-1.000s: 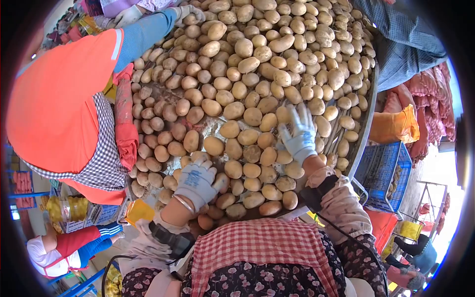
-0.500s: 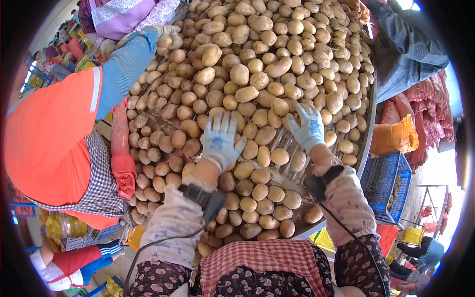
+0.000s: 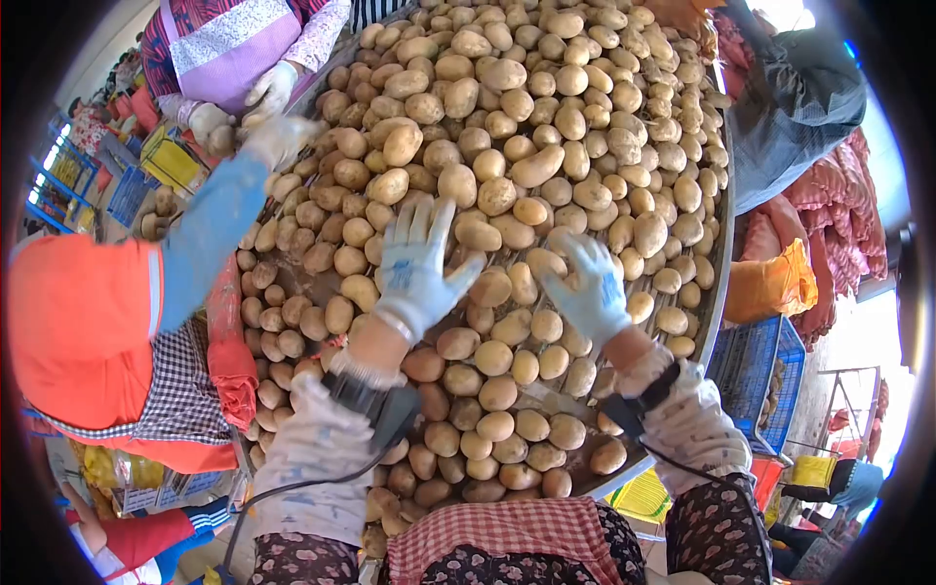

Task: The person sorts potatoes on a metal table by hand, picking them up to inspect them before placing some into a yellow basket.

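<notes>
Potatoes [image 3: 497,359] of many sizes cover the sorting table [image 3: 719,292], heaped thickest toward the far end. My left hand [image 3: 417,268], in a pale blue and white glove, lies palm down over the potatoes with its fingers spread. Next to its thumb is a potato [image 3: 489,287]. Off to the right, my right hand [image 3: 590,285] wears the same kind of glove, and its fingers are also apart. It rests over potatoes beside the bare metal slats, with one potato [image 3: 546,263] near its thumb. Neither hand has closed around a potato.
At the left a co-worker in an orange vest [image 3: 93,327] reaches over the table edge. Another person in a purple apron [image 3: 234,54] stands at the far left. A blue crate [image 3: 756,375] and red mesh sacks [image 3: 838,224] are on the right.
My left hand has shifted slightly left, and my right hand slightly left and down. Potatoes near my hands have moved toward me. The orange-vested co-worker's arm has swung left and down.
</notes>
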The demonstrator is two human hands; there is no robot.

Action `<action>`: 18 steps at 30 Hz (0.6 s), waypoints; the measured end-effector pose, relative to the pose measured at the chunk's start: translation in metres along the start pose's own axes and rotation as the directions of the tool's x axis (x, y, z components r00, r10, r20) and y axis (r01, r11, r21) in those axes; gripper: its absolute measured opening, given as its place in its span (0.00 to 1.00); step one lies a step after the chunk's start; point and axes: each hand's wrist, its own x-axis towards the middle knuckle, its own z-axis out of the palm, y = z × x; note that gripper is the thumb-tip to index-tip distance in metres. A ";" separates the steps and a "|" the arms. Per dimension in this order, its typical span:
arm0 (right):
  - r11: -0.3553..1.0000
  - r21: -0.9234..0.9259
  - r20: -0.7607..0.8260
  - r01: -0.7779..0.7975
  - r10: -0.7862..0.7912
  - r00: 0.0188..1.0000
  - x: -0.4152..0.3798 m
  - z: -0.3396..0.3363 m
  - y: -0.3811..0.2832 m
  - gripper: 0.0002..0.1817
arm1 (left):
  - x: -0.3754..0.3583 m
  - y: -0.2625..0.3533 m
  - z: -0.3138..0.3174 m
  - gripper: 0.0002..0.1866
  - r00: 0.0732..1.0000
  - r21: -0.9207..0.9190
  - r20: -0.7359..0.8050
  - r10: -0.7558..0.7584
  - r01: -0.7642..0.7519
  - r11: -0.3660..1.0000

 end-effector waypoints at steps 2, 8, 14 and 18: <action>0.996 -0.089 -0.016 -0.018 0.017 1.000 0.040 0.012 0.009 0.31 | 0.018 -0.013 0.035 0.44 0.994 0.210 0.108 -0.026 0.003 0.978; 0.947 -0.165 0.323 -0.275 0.316 0.892 0.086 0.031 0.010 0.33 | -0.004 -0.016 0.043 0.44 0.945 0.221 0.311 -0.105 0.036 0.975; 0.998 -0.062 0.278 -0.027 0.043 0.960 0.018 0.035 0.014 0.27 | -0.078 0.005 0.018 0.41 0.942 0.155 0.324 -0.089 0.040 0.987; 0.990 0.141 0.259 0.008 -0.045 0.965 -0.008 0.016 0.016 0.27 | -0.128 0.025 -0.041 0.40 0.865 0.202 0.476 -0.158 0.068 0.977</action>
